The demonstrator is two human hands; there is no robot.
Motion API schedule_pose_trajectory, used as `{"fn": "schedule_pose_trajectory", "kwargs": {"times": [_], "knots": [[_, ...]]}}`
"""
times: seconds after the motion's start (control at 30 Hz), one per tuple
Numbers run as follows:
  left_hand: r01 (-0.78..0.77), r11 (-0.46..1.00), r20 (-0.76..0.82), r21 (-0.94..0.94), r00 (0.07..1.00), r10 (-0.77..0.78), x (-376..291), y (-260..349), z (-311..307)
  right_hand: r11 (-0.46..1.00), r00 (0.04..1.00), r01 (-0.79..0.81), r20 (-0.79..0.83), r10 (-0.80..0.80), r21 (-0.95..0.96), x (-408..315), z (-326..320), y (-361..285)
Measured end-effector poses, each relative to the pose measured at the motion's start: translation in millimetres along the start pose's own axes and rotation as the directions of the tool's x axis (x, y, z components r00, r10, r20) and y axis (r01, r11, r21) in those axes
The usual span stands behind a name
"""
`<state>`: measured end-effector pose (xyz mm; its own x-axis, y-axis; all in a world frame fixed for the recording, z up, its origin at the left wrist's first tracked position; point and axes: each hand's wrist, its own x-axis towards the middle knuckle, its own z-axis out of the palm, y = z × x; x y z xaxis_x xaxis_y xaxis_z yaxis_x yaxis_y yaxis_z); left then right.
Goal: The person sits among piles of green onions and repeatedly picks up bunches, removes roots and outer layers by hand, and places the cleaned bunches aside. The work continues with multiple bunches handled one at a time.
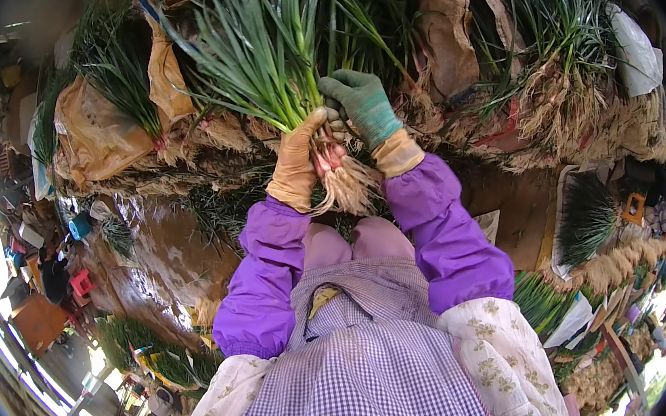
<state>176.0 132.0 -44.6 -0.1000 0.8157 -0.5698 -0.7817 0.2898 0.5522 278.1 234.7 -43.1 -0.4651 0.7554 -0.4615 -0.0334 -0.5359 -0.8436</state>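
My left hand (pixel 300 159), in an orange rubber glove, grips a bunch of green-leaved allium plants (pixel 274 74) just above their reddish bulbs (pixel 329 157). Pale roots (pixel 347 185) hang from the bunch towards my knees. My right hand (pixel 363 104), in a green knitted glove with an orange cuff beneath, is at the right side of the stems. Its fingertips are partly hidden behind the bunch, so whether they hold any stems cannot be told. Behind both hands lies a long pile of similar plants with their roots facing me.
Brown sacking (pixel 447 43) and an orange plastic sheet (pixel 101 129) lie among the piled plants. More plants (pixel 588 216) lie at the right near an orange stool (pixel 634 208). A red stool (pixel 81 286) stands on the left. People are partly visible at both far edges.
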Motion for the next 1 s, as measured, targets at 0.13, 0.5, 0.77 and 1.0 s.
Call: {"fn": "schedule_pose_trajectory", "kwargs": {"times": [0.13,0.5,0.77,1.0], "knots": [[-0.125,0.992,-0.123,0.007,0.985,0.125,7,-10,3,0.880,0.962,0.085,-0.267,0.049,0.468,-10,-16,43],[0.248,0.964,0.331,-0.097,0.921,-0.204,18,-2,-29,0.215,0.828,-0.203,-0.284,-0.483,-0.955,18,-109,39],[0.041,0.993,-0.017,0.112,0.999,-0.039,-2,4,-17,0.525,0.818,0.228,-0.131,-0.561,-0.820,-59,-59,27],[0.171,0.981,0.125,-0.093,0.979,-0.158,2,-28,-33,0.666,0.946,0.284,0.087,-0.314,-0.690,-77,-35,33]]}}
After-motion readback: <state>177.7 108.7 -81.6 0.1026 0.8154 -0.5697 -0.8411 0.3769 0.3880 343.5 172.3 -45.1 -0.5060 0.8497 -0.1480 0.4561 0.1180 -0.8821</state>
